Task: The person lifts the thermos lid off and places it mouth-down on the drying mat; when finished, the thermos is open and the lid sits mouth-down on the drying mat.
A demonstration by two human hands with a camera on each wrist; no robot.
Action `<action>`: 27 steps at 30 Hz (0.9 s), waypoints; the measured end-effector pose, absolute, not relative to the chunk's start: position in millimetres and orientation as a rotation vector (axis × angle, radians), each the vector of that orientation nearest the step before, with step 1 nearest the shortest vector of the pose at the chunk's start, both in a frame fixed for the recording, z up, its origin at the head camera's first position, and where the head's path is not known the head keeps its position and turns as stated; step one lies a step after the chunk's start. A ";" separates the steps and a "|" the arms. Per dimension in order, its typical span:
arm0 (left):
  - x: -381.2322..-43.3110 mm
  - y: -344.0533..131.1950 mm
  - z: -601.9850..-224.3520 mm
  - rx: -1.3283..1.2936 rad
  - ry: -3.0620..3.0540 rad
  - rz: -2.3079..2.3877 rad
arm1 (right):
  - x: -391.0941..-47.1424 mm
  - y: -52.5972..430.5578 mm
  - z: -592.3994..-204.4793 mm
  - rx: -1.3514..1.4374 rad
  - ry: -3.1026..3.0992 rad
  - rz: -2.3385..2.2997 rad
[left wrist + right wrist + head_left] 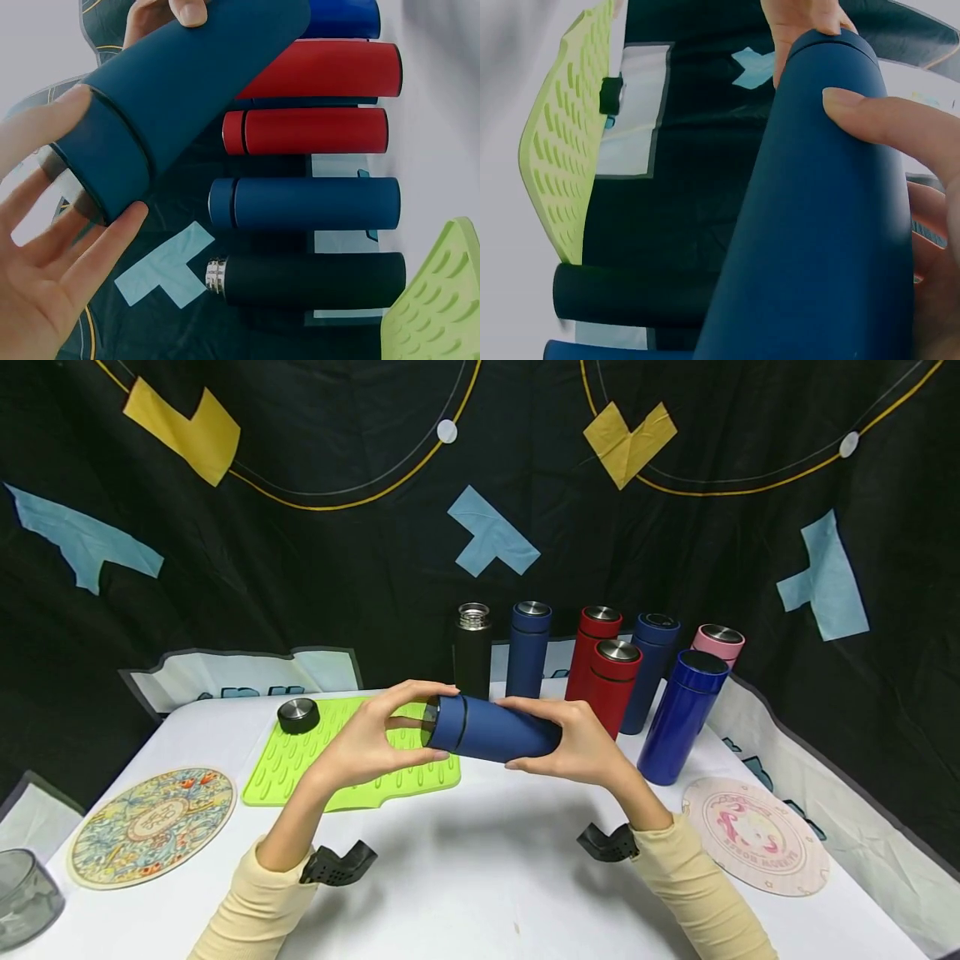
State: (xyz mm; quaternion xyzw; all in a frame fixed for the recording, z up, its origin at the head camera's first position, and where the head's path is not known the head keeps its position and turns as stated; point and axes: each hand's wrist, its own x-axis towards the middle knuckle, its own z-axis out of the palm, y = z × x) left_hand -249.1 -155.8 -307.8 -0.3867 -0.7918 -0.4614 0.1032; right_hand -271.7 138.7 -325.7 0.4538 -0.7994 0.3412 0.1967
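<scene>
A matte navy thermos bottle (495,727) is held on its side above the table, lid end to the left and tilted slightly up. My left hand (365,739) grips its lid (105,161) between thumb and fingers. Around the base end, my right hand (573,739) holds the body, with the thumb along its side in the right wrist view. The lid meets the body at a thin dark seam. Behind it stands an uncapped black bottle (472,652) with a bare steel threaded neck. A black cap (298,716) with a steel top sits on the green mat (352,797).
Several capped bottles stand at the back right: a navy bottle (528,652), a red bottle (617,685), a glossy blue bottle (681,718) and a pink bottle (718,643) among them. Round mats (153,827) lie left and right. A glass (26,897) stands at the left edge.
</scene>
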 end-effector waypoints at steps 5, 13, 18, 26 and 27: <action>-247.7 -154.5 -307.6 -0.956 -2.406 -1.423 | -266.8 135.1 -323.7 1.249 -2.162 0.823; -247.4 -155.7 -307.5 -0.857 -2.466 -1.447 | -263.4 131.6 -321.8 1.224 -2.105 0.699; -247.1 -156.1 -307.5 -1.052 -2.369 -1.402 | -266.6 135.1 -322.3 1.272 -2.161 0.872; -246.1 -156.5 -303.4 -1.231 -2.249 -1.398 | -268.8 139.2 -322.5 1.290 -2.230 1.013; -246.1 -156.3 -303.4 -1.233 -2.247 -1.399 | -268.8 139.2 -322.9 1.288 -2.232 1.006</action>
